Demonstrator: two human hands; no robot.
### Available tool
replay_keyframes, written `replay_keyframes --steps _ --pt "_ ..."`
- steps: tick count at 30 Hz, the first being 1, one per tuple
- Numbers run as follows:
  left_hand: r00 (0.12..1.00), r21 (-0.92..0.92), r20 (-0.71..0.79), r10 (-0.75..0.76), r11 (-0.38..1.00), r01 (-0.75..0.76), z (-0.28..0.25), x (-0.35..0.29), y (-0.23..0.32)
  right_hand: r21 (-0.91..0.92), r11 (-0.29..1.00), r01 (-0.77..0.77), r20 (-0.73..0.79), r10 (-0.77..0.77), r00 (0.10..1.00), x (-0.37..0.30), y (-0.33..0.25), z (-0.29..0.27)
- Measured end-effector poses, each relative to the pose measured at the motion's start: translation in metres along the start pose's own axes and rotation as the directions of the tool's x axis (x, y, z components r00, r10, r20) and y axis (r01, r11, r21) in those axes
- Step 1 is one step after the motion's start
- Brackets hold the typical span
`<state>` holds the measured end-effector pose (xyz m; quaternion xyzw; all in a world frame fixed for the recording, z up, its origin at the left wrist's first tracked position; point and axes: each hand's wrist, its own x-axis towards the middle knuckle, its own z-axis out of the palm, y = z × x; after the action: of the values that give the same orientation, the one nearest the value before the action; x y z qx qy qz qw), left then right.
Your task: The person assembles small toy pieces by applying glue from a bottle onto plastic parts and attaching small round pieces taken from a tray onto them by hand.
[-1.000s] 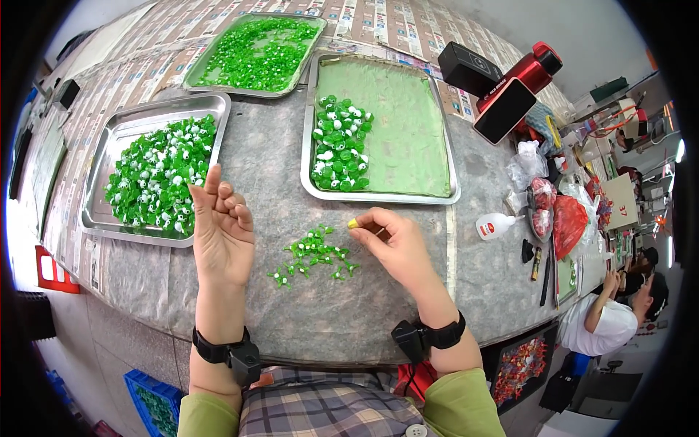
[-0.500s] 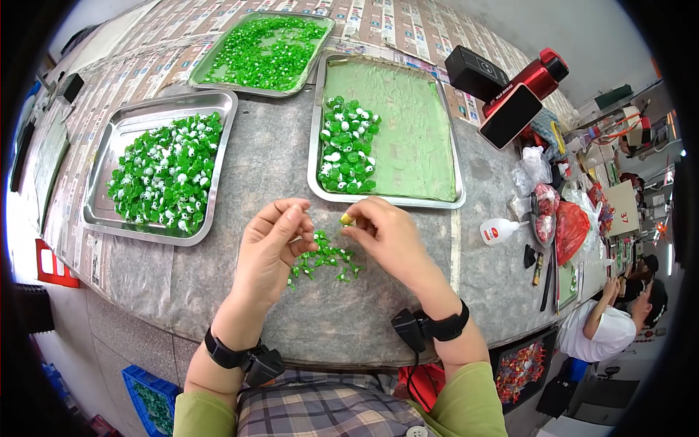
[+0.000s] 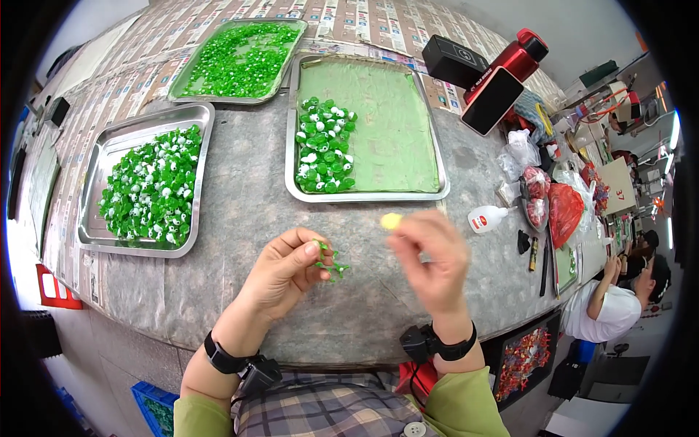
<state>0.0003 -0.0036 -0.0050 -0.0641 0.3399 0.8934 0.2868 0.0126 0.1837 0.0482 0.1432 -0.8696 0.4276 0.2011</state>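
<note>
My left hand (image 3: 280, 273) is above the grey table covering, its fingers curled and the thumb bent toward them. At its fingertips are several small green plastic pieces (image 3: 338, 270). The hand hides part of them, and whether it pinches one is unclear. My right hand (image 3: 433, 258) is raised to the right, blurred by motion. A small yellow thing (image 3: 391, 221) shows at its index fingertip; whether it is worn or held cannot be seen. Ahead lies a metal tray (image 3: 443, 191) with a green lining, green and white eyeball-like beads (image 3: 324, 149) gathered along its left side.
A metal tray (image 3: 91, 244) at left holds a heap of green and white beads; another tray (image 3: 293, 29) of green pieces stands behind. To the right are a white squeeze bottle (image 3: 486, 218), a phone (image 3: 492, 100), a red bottle (image 3: 515, 62) and a red bag (image 3: 564, 211). Another person (image 3: 611, 298) sits farther right.
My right hand has swung right, away from my left hand. My left hand has moved down to the green pieces. The whole view has shifted slightly.
</note>
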Motion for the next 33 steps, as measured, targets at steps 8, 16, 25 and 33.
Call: replay_keyframes --steps 8,16,25,33 --pt "0.993 -0.074 -0.02 0.113 0.991 -0.114 0.004 0.002 0.005 0.183 0.941 -0.285 -0.718 0.326 0.615 -0.047 0.107 -0.096" --pt "0.996 -0.001 -0.015 0.087 0.996 -0.087 0.003 0.001 0.004 0.215 0.823 -0.526 -0.278 0.568 0.775 -0.045 0.121 -0.076" --pt "0.997 -0.055 -0.009 0.079 0.995 -0.079 0.002 0.0 0.005 0.476 0.87 -0.13 -0.277 0.288 0.916 0.004 0.006 -0.032" --pt "0.997 -0.042 -0.005 0.08 0.996 -0.08 0.002 -0.001 0.005 0.4 0.915 0.052 -0.335 0.093 0.938 -0.001 -0.01 -0.007"
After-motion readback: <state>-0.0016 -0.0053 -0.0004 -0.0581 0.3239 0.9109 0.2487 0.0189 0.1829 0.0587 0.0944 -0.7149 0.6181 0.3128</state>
